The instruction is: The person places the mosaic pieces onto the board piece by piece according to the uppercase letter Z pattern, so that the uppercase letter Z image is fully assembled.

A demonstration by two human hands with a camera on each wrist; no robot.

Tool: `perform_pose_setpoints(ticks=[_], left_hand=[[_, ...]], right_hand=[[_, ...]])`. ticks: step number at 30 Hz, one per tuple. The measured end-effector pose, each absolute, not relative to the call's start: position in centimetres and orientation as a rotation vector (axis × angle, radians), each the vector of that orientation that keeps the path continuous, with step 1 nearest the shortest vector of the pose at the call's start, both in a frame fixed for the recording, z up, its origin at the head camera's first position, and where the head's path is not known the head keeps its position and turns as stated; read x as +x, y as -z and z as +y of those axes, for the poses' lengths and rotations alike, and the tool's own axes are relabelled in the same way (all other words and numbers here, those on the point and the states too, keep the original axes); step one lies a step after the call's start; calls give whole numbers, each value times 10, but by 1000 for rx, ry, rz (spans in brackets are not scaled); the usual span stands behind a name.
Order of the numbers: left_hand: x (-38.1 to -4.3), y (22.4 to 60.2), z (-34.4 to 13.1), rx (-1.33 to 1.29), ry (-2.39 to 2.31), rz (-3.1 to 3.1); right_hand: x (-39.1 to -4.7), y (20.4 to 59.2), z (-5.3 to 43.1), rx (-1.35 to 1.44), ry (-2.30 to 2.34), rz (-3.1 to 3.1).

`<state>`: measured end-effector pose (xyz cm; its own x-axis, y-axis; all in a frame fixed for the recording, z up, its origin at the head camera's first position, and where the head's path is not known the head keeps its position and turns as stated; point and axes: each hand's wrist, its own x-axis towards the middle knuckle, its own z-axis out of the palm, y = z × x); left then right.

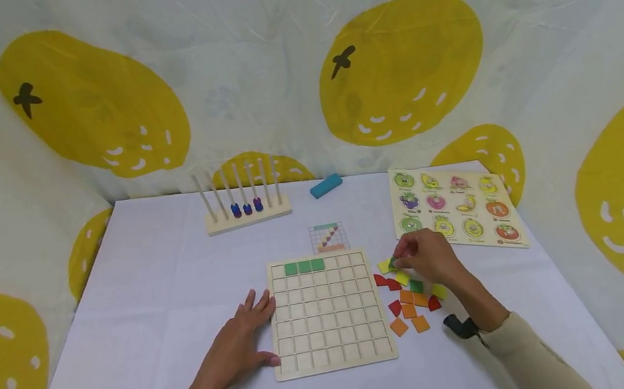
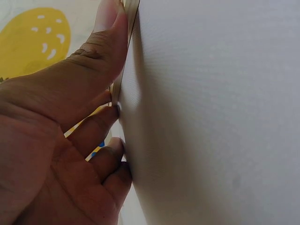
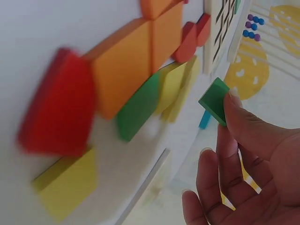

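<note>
My right hand (image 1: 429, 255) pinches a green square tile (image 3: 215, 101) between thumb and fingertip, above the loose pieces to the right of the grid board. The wooden grid board (image 1: 330, 313) lies flat, with three green tiles (image 1: 305, 267) side by side in its top row. Along the board's left edge rests my left hand (image 1: 239, 340), fingers spread and thumb near the lower corner; in the left wrist view its thumb (image 2: 105, 44) lies against the board's edge. Among the loose pieces are another green tile (image 1: 416, 286), yellow tiles, orange tiles (image 1: 409, 311) and red curved pieces (image 1: 395, 308).
Behind the board lies a pattern card (image 1: 328, 238). Farther back stand a peg rack (image 1: 249, 216) with blue and purple beads and a blue block (image 1: 325, 186). A fruit picture board (image 1: 453, 207) lies at the right, close to my right hand. A patterned cloth hangs behind the table.
</note>
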<state>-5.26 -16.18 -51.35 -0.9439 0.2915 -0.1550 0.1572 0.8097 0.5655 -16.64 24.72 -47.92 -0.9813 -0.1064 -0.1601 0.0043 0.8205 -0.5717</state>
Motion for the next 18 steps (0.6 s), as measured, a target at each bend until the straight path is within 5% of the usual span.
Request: perform_pose_setpoints(ticks=[18], left_hand=[[-54,516,-161,344,-842,2764]], right_hand=[[-193,480,169,-326,944,2832]])
